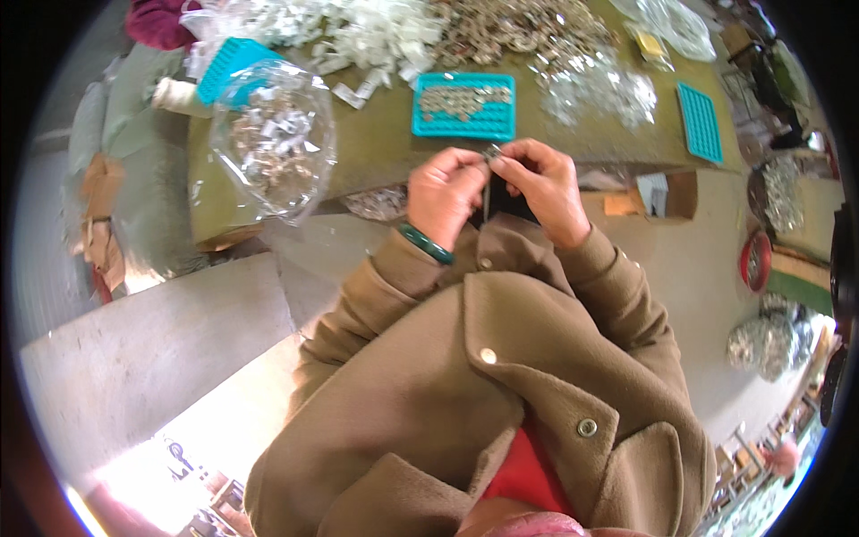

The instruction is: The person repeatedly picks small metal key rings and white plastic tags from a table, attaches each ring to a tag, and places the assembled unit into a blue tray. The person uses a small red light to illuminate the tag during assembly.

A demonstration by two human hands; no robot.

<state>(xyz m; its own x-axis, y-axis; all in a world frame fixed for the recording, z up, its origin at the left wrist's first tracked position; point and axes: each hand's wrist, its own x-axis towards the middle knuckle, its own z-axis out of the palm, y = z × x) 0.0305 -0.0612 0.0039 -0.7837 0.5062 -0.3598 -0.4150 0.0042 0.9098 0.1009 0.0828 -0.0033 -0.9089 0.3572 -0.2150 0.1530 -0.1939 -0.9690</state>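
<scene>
My left hand [440,190], with a dark green bangle [425,243] at the wrist, and my right hand [550,190] meet fingertip to fingertip at the table's near edge. Between them they pinch a small, dark, shiny piece [492,153]; its exact kind is too small to tell. A thin pale strand seems to hang below the fingers. Just beyond my hands lies a teal ridged tray [464,131], with rows of small beige-silver pieces [461,100] on it.
Heaps of white tags [385,40], beige trinkets [528,31] and clear packets [608,94] cover the far side of the green table [367,148]. A filled clear bag [273,143] and a thread spool [179,96] sit left. Another teal tray [700,123] is right; an open carton [682,195] stands below.
</scene>
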